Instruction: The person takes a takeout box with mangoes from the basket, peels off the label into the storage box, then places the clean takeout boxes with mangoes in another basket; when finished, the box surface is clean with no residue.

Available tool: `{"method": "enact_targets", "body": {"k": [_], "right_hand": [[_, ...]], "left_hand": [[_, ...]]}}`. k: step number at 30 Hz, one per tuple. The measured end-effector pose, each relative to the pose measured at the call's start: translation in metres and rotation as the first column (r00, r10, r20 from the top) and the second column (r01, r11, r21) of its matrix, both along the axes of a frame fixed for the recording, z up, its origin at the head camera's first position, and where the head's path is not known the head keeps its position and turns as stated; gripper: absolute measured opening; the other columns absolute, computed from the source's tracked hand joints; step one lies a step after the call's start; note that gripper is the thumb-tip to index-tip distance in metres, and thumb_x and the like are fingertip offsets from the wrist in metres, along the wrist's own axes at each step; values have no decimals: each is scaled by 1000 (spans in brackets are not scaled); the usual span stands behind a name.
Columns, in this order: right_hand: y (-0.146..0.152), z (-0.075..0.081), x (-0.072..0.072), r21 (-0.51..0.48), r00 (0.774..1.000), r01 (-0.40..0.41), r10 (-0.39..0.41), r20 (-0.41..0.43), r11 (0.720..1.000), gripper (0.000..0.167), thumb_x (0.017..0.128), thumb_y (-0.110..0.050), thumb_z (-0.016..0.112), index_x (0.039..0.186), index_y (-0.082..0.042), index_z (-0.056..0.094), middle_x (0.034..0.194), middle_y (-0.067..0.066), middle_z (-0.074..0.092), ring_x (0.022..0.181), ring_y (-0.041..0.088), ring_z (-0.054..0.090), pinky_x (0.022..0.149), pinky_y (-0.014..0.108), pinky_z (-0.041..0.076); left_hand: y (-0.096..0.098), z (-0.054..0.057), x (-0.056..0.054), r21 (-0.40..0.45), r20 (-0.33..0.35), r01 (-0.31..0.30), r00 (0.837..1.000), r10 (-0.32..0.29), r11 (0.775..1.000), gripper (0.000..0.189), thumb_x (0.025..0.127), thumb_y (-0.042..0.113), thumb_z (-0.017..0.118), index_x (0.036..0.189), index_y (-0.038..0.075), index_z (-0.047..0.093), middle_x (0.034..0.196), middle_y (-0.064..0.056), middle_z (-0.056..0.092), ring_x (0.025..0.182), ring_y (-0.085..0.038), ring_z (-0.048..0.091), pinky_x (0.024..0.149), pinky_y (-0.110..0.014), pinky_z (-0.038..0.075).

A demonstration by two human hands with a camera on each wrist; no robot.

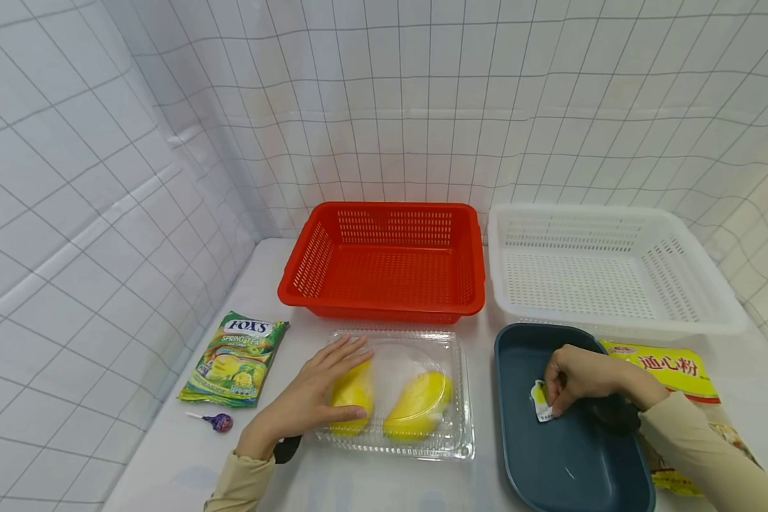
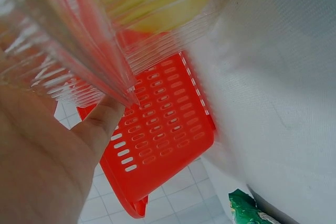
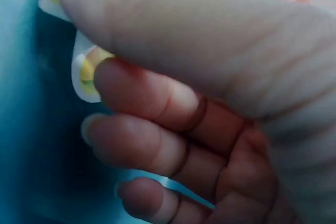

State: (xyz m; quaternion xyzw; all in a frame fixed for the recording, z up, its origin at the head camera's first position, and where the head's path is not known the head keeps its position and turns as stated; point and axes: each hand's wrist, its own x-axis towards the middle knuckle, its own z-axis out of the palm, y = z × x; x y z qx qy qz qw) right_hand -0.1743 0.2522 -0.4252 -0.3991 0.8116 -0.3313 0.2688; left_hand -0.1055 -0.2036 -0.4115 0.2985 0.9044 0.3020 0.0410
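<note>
My left hand (image 1: 316, 395) rests, fingers spread and mostly straight, on the left part of a clear plastic clamshell box (image 1: 416, 348). Two yellow mango-shaped pieces (image 1: 419, 405) lie in the box; the fingers partly cover the left one. In the left wrist view the thumb (image 2: 102, 124) touches the ridged plastic edge. My right hand (image 1: 582, 373) reaches into a blue-grey basin (image 1: 512, 455). Between thumb and forefinger it pinches a small white-and-yellow packet (image 1: 540, 402) near the basin floor. In the right wrist view the thumb hides part of the packet (image 3: 86, 74).
Behind stand a red basket (image 1: 384, 306) and a white basket (image 1: 614, 323). At the left lie a green Fox's candy bag (image 1: 233, 363) and a purple-wrapped lollipop (image 1: 220, 422). A yellow pasta bag (image 1: 685, 370) lies right of the basin, partly under the right arm.
</note>
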Motion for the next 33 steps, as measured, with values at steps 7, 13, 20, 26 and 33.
{"method": "enact_targets", "body": {"k": [7, 13, 20, 26, 33], "right_hand": [[1, -1, 2, -63, 1000, 5, -5, 9, 998, 14, 73, -27, 81, 69, -19, 70, 61, -12, 59, 54, -3, 49, 45, 19, 42], [1, -5, 3, -61, 1000, -13, 14, 6, 998, 15, 72, -26, 82, 69, -18, 71, 62, -12, 60, 54, -3, 50, 45, 20, 44], [0, -8, 5, 3, 1000, -3, 3, 3, 1000, 16, 69, -25, 85, 66, -20, 70, 60, -15, 59, 53, -2, 50, 45, 20, 43], [0, -8, 6, 19, 1000, 4, -4, 15, 1000, 17, 67, -23, 85, 65, -20, 69, 59, -14, 58, 53, -2, 49, 44, 19, 42], [1, -7, 6, 20, 1000, -1, 0, 20, 1000, 15, 71, -24, 83, 67, -19, 69, 60, -14, 57, 53, -2, 48, 45, 19, 41]], "left_hand": [[0, 1, 0, 3, 1, 6, 1000, -6, 1000, 81, 79, 55, 68, 146, 20, 40, 155, 3, 24, 143, -23, 10, 109, -57, 14], [0, 1, 0, -2, -1, 1, 1000, -1, 1000, 81, 79, 55, 69, 146, 20, 40, 155, 3, 24, 143, -23, 10, 109, -57, 14], [0, 1, 1, -10, -3, -2, 1000, 2, 1000, 81, 79, 58, 66, 146, 21, 40, 155, 6, 24, 143, -21, 9, 109, -57, 15], [1, 2, 0, -6, -6, 3, 1000, -3, 1000, 81, 79, 59, 66, 146, 21, 40, 155, 5, 24, 143, -23, 9, 109, -58, 15], [1, 3, 1, -6, -5, 1, 1000, -1, 1000, 81, 79, 58, 66, 146, 21, 39, 155, 4, 24, 142, -24, 10, 109, -57, 14]]}}
